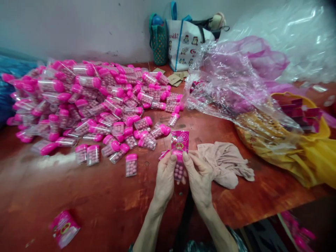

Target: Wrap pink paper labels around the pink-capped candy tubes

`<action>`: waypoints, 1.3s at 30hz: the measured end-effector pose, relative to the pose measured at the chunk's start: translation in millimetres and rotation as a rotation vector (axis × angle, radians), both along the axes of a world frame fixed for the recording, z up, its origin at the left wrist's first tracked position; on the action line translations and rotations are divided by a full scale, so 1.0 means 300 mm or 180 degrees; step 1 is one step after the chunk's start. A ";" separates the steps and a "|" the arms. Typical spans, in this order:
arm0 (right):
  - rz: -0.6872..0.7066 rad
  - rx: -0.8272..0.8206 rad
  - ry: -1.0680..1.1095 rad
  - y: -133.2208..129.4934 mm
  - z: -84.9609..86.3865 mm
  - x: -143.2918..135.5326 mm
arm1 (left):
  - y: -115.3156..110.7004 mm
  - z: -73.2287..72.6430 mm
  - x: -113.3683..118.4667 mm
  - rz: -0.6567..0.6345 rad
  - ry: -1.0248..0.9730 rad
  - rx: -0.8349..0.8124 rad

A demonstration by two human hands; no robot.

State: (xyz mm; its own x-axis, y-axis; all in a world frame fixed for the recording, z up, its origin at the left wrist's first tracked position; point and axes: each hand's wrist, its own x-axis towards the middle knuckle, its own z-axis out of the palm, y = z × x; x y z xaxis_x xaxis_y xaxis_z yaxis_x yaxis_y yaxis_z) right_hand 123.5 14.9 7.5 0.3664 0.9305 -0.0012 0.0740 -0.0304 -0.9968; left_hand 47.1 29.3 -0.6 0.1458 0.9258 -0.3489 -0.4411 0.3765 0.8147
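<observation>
Between my two hands is a small clear candy box (179, 170) with a pink cap, filled with round pink candies. A printed pink wrapper (180, 140) sticks up above its cap, held along with it. My left hand (164, 176) grips the left side, its thumb near the cap. From the right, my right hand (201, 176) pinches the other edge with its thumb in front. Part of another pink wrapper (163, 154) shows just beyond my left fingertips. One single candy box (131, 165) stands apart on the red-brown table (110, 206) to the left.
A large heap of candy boxes (86, 101) covers the back left. A beige cloth (223, 162) lies by my right hand. Further right are a yellow basket (324, 129) and clear plastic film (217, 84). A printed pouch (64, 228) lies front left; bags (181, 43) stand behind.
</observation>
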 end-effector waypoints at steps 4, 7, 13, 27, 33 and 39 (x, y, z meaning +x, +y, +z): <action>-0.0159 -0.0023 0.0097 -0.049 -0.038 -0.043 | -0.009 0.007 0.001 0.0545 0.0187 0.0118; -0.0134 0.0005 0.0337 -0.063 -0.048 -0.049 | -0.007 0.013 -0.005 0.0469 0.0279 0.0146; -0.0103 0.0187 0.0555 -0.007 -0.016 0.007 | -0.006 0.016 0.006 0.0127 0.0463 0.0153; -0.0317 -0.0220 0.0215 -0.028 -0.068 -0.050 | -0.029 0.000 0.035 0.0846 0.0624 -0.0019; -0.0106 -0.0200 0.0657 -0.006 -0.054 0.015 | -0.010 -0.005 0.016 0.0187 0.0681 0.0047; -0.0321 -0.0302 0.0517 0.011 -0.060 0.071 | -0.005 0.001 0.007 -0.0288 0.0513 0.0004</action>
State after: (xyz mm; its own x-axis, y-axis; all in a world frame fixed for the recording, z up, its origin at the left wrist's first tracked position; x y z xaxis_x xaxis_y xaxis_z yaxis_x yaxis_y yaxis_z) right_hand 144.7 18.1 -10.7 0.4456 0.8820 -0.1535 -0.0955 -0.1237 -0.9877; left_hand 49.2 27.8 -0.4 0.1708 0.9118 -0.3734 -0.2691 0.4077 0.8726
